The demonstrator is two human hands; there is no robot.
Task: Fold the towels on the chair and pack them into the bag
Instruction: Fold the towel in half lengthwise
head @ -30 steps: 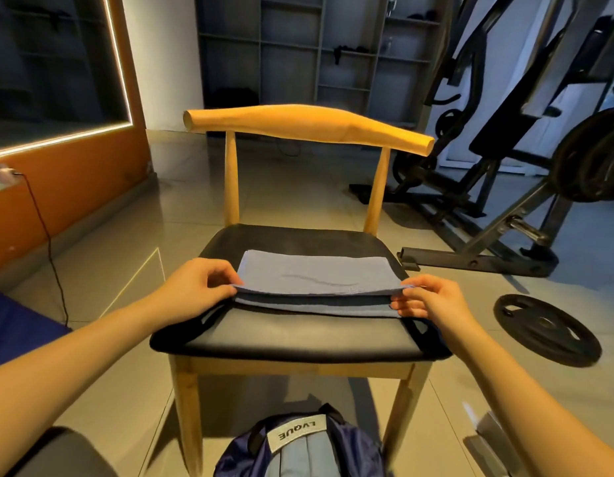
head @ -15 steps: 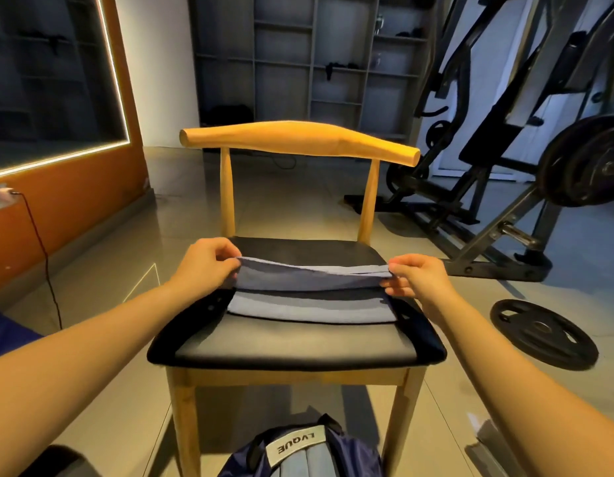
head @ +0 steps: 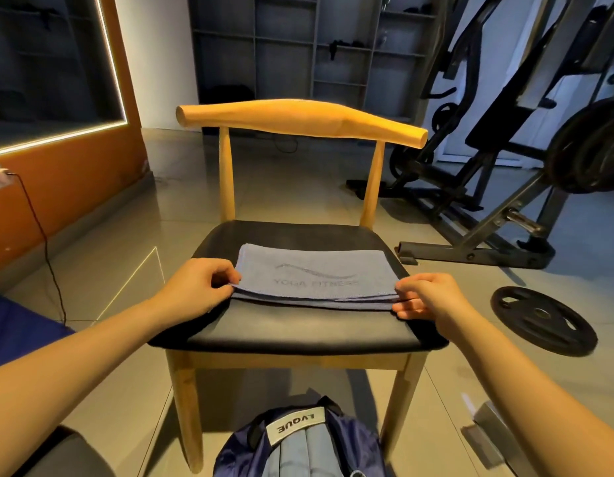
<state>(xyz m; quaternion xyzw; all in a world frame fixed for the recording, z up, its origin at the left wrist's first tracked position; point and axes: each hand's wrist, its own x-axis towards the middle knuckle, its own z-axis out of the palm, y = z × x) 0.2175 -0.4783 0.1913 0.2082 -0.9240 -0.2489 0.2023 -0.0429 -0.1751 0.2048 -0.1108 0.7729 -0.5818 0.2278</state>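
I am at the folding step: the towel (head: 312, 275) lies doubled on the chair (head: 298, 327) seat. My left hand (head: 199, 287) pinches its 9 o'clock corner, and my right hand (head: 433, 297) pinches the 3 o'clock one. Next, I think, comes one more fold, then the bag (head: 309, 449) at 6 o'clock.

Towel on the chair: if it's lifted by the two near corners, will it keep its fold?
Probably not: the towel is thin cloth in loose stacked layers, so it would likely sag in the middle. It looks light, as the left hand and right hand pinch it by fingertips alone.
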